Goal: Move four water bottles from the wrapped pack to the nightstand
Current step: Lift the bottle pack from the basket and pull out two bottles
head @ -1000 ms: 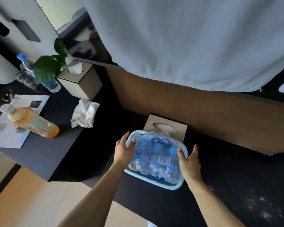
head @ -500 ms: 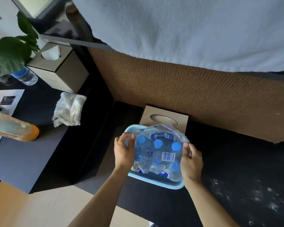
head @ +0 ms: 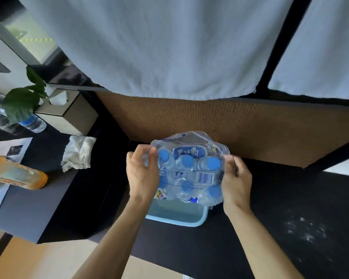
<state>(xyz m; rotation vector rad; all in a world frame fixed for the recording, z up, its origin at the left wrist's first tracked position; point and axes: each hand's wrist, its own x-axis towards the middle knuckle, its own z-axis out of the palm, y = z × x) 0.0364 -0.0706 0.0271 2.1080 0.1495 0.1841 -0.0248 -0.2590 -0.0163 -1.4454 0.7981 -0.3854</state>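
A clear plastic-wrapped pack of several blue-capped water bottles is lifted above a light blue basin on the dark floor. My left hand grips the pack's left side, fingers pinching the wrap. My right hand grips its right side. The dark nightstand lies to the left, lower than the bed edge. Part of the basin is hidden under the pack.
On the nightstand lie an orange drink bottle, a crumpled tissue, papers, a tissue box, a leafy plant and a water bottle. White bedding hangs over a woven brown bed base.
Both hands moved from the basin's rim onto the wrapped pack and raised it out of the basin. The tissue box behind the basin is now hidden by the pack.
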